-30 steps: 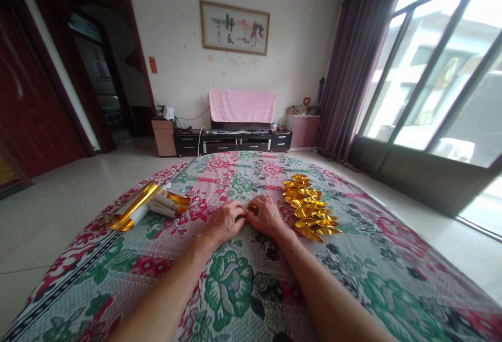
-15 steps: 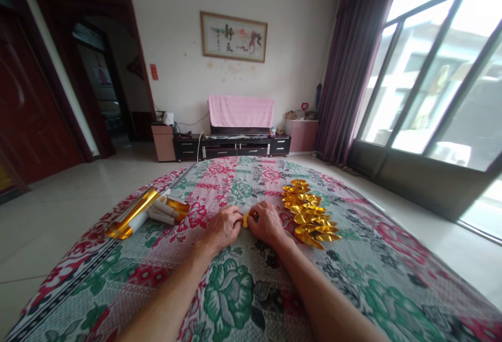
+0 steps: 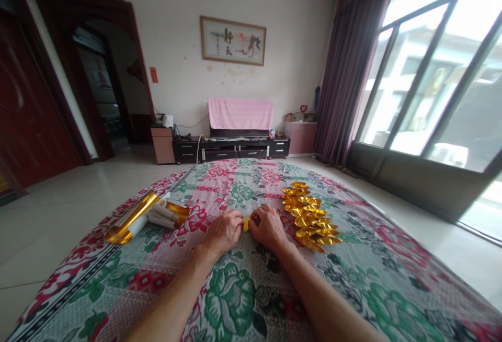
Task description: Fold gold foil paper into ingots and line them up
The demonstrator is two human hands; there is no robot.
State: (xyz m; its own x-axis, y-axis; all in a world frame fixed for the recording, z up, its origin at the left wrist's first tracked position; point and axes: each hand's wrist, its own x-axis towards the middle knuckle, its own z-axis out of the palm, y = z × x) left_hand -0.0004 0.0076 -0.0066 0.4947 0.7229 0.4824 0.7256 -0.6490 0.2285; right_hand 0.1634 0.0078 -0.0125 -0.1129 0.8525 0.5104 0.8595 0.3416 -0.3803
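A low black TV stand (image 3: 220,155) backs onto a stained white wall (image 3: 168,33), with a pink towel (image 3: 240,113) draped above the stand. Higher over the stand hangs a framed calligraphy painting (image 3: 232,40). Left of the stand are a doorway (image 3: 98,80) and a dark red door (image 3: 35,101); right of it, purple curtains (image 3: 345,70) and tall windows (image 3: 415,86) bright with daylight. Pale floor tiles (image 3: 78,190) spread before it.

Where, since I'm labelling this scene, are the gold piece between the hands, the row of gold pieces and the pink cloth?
Gold piece (image 3: 246,224): head view, its uncovered part.
Row of gold pieces (image 3: 309,220): head view, a piece midway along.
Pink cloth (image 3: 240,113): head view, its middle.
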